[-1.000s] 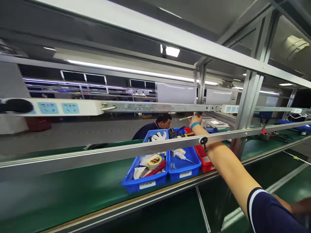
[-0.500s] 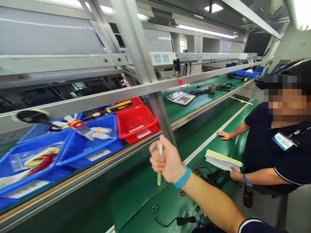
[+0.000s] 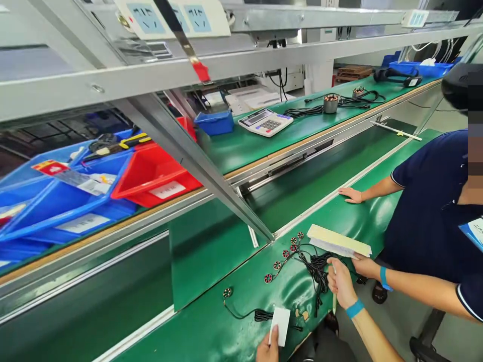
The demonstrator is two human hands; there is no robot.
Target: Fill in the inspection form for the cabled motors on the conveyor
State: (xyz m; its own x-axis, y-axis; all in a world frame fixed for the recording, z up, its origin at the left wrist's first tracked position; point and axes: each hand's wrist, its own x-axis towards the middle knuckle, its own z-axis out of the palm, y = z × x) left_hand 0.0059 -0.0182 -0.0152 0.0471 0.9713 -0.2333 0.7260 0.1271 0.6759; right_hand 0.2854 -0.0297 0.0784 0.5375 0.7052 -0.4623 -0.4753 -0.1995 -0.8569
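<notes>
Hands apart: right hand [image 3: 341, 282] grips pen [image 3: 334, 303], left hand [image 3: 266, 349] pinches white card [image 3: 280, 324].

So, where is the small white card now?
Head view, bottom centre: the white card is held by the left hand on the green mat, left of the right hand holding a pen.

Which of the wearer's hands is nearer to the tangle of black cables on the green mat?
Right. The right hand, gripping a pen-like tool, sits just beside the black cables; the left hand is apart, nearer the camera, pinching a white card.
</notes>
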